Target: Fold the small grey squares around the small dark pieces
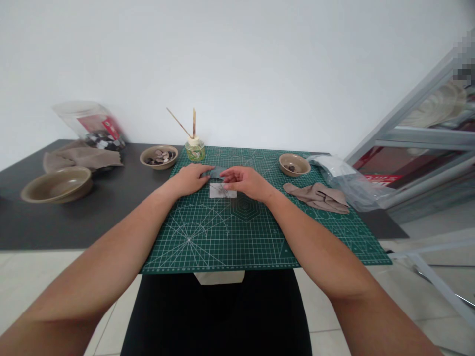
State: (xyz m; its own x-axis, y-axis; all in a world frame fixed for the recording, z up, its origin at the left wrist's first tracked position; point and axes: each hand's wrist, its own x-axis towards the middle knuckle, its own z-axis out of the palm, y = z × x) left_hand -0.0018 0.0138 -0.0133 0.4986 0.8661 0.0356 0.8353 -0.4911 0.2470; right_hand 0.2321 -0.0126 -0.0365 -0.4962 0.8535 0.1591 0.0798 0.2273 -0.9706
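Note:
On the green cutting mat (208, 252), a small grey-blue flat piece (215, 172) lies between my hands; it may be cloth. My left hand (191, 179) has its fingertips closed on the piece's left edge. From the other side reaches my right hand (247, 182), fingers curved and its thumb apart from them. Those fingertips are beside the piece's right edge, and I cannot tell whether they touch it. Just nearer to me is a white marbled rectangle (218, 192), flat on the mat, with the right thumb over its upper right part.
Left stand a bowl of small dark pieces (161, 157), a larger bowl (59, 185), a brown cloth (85, 157) and a filled bag (100, 128). A reed diffuser (195, 150) stands behind. Rightward are a small bowl (295, 165), another cloth (319, 197) and clear plastic (349, 185).

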